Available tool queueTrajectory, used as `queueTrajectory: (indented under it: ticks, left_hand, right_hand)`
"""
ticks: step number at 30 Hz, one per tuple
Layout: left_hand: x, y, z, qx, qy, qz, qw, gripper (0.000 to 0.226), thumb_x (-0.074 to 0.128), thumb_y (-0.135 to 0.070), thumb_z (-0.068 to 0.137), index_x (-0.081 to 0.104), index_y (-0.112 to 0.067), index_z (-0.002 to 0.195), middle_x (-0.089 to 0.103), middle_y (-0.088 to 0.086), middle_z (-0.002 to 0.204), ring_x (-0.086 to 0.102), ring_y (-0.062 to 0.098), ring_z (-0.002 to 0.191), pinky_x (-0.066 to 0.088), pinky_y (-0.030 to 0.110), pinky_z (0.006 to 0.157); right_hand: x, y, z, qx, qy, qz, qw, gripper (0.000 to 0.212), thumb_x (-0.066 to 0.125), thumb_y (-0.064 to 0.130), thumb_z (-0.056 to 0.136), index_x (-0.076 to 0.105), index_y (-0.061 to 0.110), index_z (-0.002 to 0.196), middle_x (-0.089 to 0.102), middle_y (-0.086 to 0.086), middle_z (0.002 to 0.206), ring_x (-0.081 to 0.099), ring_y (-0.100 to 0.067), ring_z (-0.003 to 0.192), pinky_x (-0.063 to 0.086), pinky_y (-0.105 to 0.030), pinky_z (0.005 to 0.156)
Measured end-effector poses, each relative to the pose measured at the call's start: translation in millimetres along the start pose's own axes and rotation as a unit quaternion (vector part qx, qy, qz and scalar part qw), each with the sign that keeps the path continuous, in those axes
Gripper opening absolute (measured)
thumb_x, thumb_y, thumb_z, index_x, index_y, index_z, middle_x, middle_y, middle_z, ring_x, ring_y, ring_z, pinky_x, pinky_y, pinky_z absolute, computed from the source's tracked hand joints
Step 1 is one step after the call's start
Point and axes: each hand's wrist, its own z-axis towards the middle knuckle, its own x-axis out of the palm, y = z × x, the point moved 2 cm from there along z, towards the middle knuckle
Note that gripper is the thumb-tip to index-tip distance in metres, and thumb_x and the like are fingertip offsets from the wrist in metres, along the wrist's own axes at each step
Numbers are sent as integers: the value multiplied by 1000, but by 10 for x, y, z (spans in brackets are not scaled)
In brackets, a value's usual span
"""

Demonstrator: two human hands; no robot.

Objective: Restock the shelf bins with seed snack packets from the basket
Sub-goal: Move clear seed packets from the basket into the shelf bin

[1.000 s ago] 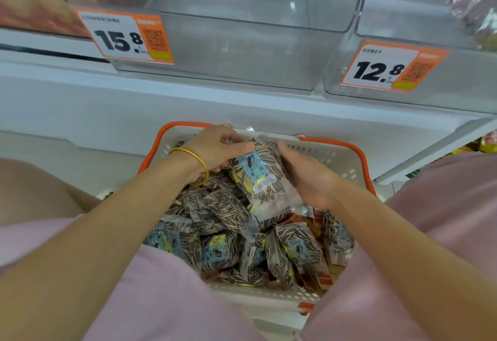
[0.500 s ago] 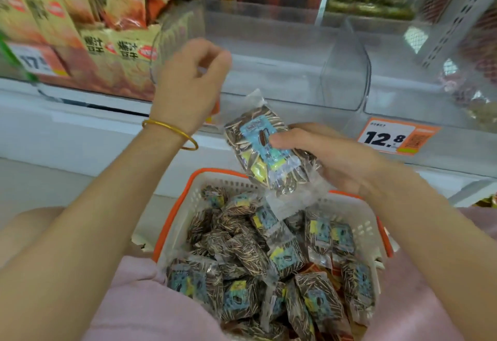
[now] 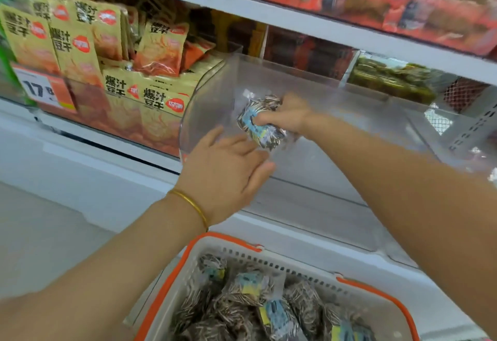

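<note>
At far left, yellow bags (image 3: 78, 50) stand behind a price tag (image 3: 43, 90). The left hand (image 3: 226, 171), wearing a gold bangle (image 3: 192, 206), lies open with straight fingers at the front wall of the clear bin (image 3: 204, 104). Inside that bin the right hand (image 3: 287, 114) grips a seed packet (image 3: 262, 122), fingers curled over it. Below, the basket (image 3: 223, 239) holds more packets (image 3: 250, 287).

Clear bin (image 3: 208, 98) — open-topped, seemingly roomy
</note>
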Motion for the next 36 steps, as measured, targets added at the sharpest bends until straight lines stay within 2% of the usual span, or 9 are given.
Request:
queueTrajectory:
  ticks: [2,4,6,10,16,22,32,34,36]
  left_hand:
    - [56,37,-29,13,10,-1,1000,48,29,-40,94,72,-18,97,72,3,93,66,23,96,47,43,91]
    - [65,63,-26,25,14,-3,1000,47,30,-39,95,72,-18,98,72,3,92,66,24,94,49,40,85]
    - [76,78,-30,34,10,-4,999,45,32,-39,95,72,-18,98,72,2,91,66,23,94,49,39,83]
    - [119,98,-23,34,2,-12,999,43,34,-38,95,72,-19,88,71,1,85,66,23,89,49,40,76]
    - [113,95,-26,34,-8,-25,999,42,33,-37,96,72,-20,90,71,-2,89,66,22,92,47,38,82]
    - [101,100,-17,33,-14,-28,999,41,35,-35,95,73,-19,89,72,-2,91,66,21,91,44,36,82]
    - [41,78,-34,42,-59,-47,996,37,41,-31,93,71,-12,101,70,5,103,64,25,97,45,38,90]
    - [-17,53,-73,57,-81,-36,994,34,43,-29,93,70,-10,104,68,6,108,62,28,100,45,41,90]
    - [-105,-25,-146,85,-99,-20,991,31,45,-24,92,70,-10,102,68,7,106,61,30,92,45,41,78]
  right_hand:
    - [109,14,265,-51,-38,-97,993,34,75,31,73,52,9,82,60,-10,90,58,-22,80,45,-27,60]
    - [207,17,489,-88,-37,-150,984,58,76,33,73,49,5,116,53,-14,118,52,-26,112,43,-28,80]
    - [298,-41,661,-93,-3,-142,985,82,76,31,74,31,5,137,42,-14,135,44,-28,124,42,-34,96]
    - [412,-177,820,-146,-52,-265,952,61,64,36,82,40,7,130,39,-12,131,39,-31,122,41,-39,95]
    - [465,-208,830,-226,-103,-317,915,66,59,43,88,36,8,139,34,-10,136,33,-30,125,35,-39,99]
    - [449,-181,824,-217,-125,-438,863,77,47,56,89,22,13,147,37,-8,140,35,-30,125,34,-43,96]
    - [398,-166,740,-202,-113,-419,878,88,56,59,83,19,12,147,35,-9,140,36,-31,126,34,-46,99]
    - [318,-114,594,-204,-116,-390,891,76,58,52,85,29,13,143,37,-10,137,37,-31,124,35,-44,97]
    - [192,-26,336,-227,-128,-309,915,58,57,38,90,38,13,139,39,-11,135,38,-31,124,38,-43,98]
